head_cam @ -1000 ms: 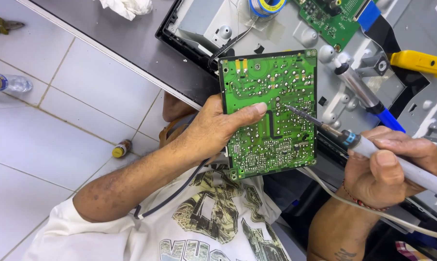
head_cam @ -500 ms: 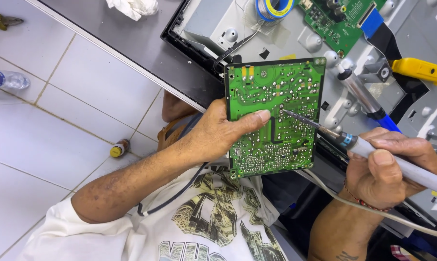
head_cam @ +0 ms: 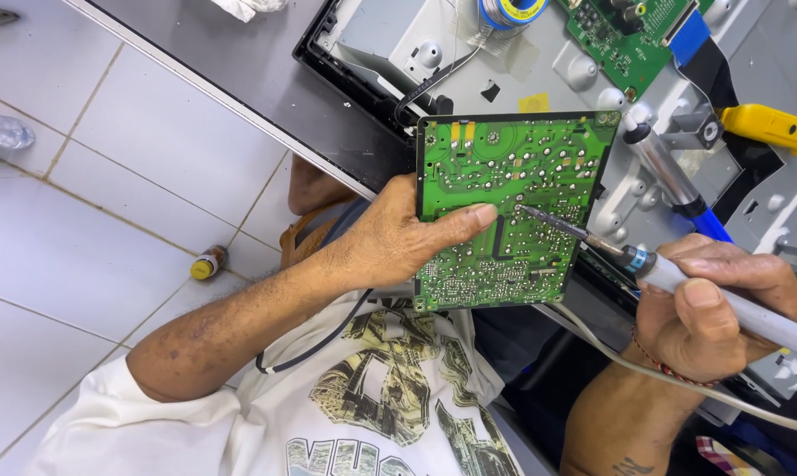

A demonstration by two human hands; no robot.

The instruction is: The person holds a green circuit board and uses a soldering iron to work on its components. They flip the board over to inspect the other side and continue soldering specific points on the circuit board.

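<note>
My left hand [head_cam: 407, 238] grips a green circuit board [head_cam: 539, 176] by its left edge, solder side facing me, thumb lying across the lower middle. My right hand [head_cam: 715, 304] holds a soldering iron [head_cam: 724, 295] with a pale handle; its thin metal tip touches the board just right of my thumb. The board is held above the edge of an opened flat-screen chassis [head_cam: 398, 35] lying on a dark table.
On the chassis lie a solder spool [head_cam: 515, 11], a second green board [head_cam: 632, 35], a blue-handled tool [head_cam: 671, 181] and a yellow-handled tool [head_cam: 773, 128]. On the white tiled floor are a small yellow-capped bottle [head_cam: 208, 263] and a clear plastic bottle [head_cam: 2, 132].
The board and both hands have shifted slightly right and down in view. The iron tip stays on the board near my thumb.
</note>
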